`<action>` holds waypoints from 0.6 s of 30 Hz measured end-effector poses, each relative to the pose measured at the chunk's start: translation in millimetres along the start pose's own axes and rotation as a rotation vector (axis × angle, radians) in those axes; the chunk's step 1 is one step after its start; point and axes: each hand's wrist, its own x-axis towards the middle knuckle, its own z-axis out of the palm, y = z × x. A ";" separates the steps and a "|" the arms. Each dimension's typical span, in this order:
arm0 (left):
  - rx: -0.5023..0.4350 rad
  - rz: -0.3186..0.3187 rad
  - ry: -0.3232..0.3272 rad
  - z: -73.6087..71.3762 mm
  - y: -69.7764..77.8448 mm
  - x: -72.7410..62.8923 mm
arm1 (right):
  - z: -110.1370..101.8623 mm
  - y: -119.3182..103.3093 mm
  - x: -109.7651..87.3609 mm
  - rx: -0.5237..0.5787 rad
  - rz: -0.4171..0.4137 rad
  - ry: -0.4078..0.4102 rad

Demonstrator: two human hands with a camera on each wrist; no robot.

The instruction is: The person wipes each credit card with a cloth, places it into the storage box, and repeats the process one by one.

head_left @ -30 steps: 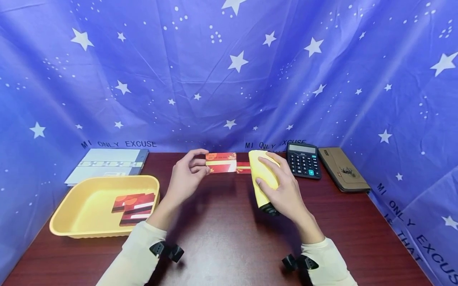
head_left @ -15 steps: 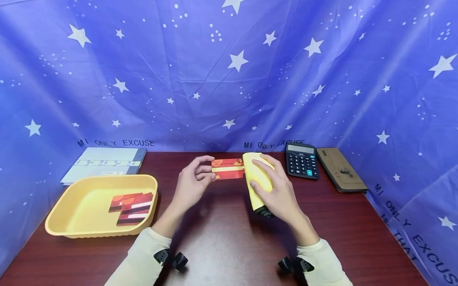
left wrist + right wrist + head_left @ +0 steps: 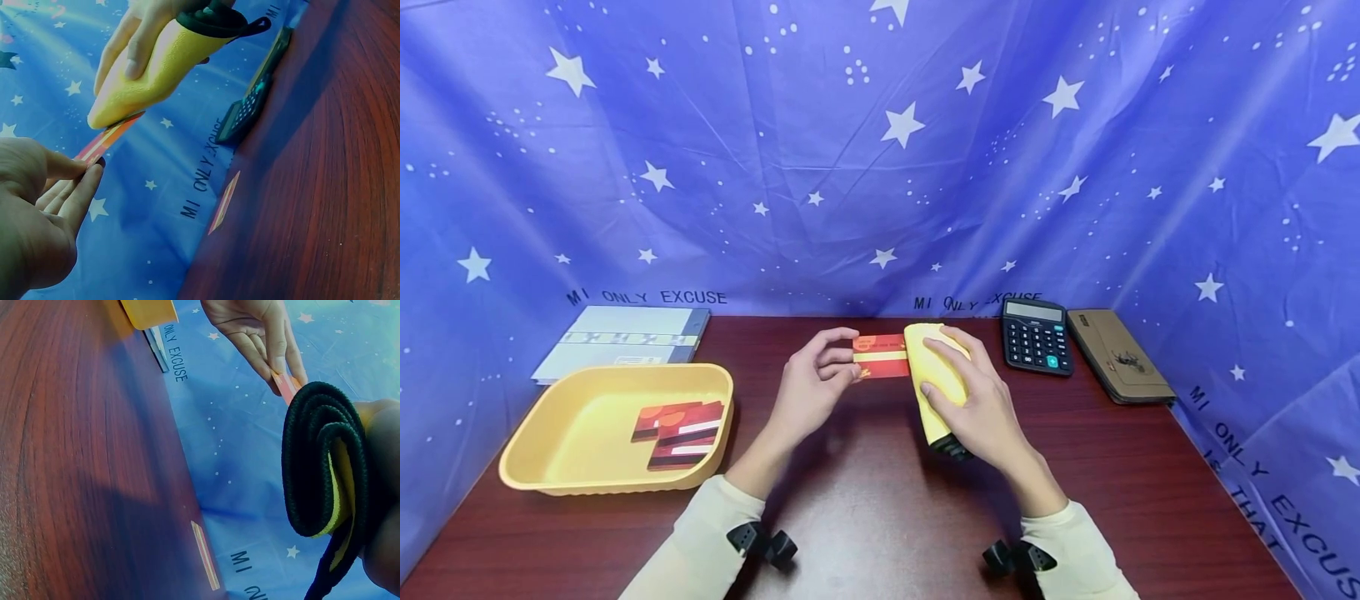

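My left hand (image 3: 811, 379) pinches a red card (image 3: 882, 357) with a pale yellow stripe by its left end, thumb in front. The card is held up off the table. Its right end meets a folded yellow cloth (image 3: 934, 379) with black edging, which overlaps it. My right hand (image 3: 979, 396) grips this cloth, thumb on the near face and fingers over the top. In the right wrist view the black edging (image 3: 319, 456) shows several folded layers. Another striped card (image 3: 224, 203) lies on the table near its back edge, hidden behind the hands in the head view.
At the left stands a yellow tray (image 3: 550, 482) with several red cards (image 3: 685, 433) in it. Behind it lies a grey-white notebook (image 3: 625, 333). A black calculator (image 3: 1037, 337) and a brown wallet (image 3: 1120, 357) lie at the back right. A starry blue curtain (image 3: 812, 125) encloses the table.
My left hand has moved the card slightly right and down, so its right end now meets the cloth. My right hand has shifted a little left with the cloth.
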 end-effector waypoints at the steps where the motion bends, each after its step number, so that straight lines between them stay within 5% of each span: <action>1: -0.012 -0.001 -0.004 0.4 -0.3 0.0 | 0.2 -0.2 -0.1 0.001 -0.002 0.001; 10: -0.156 -0.010 -0.049 8.0 -3.0 -1.6 | 2.4 -6.4 -1.1 0.004 -0.017 -0.013; 18: -0.168 0.003 -0.088 15.0 -4.6 -6.5 | 10.8 -15.8 -4.5 -0.010 -0.063 -0.029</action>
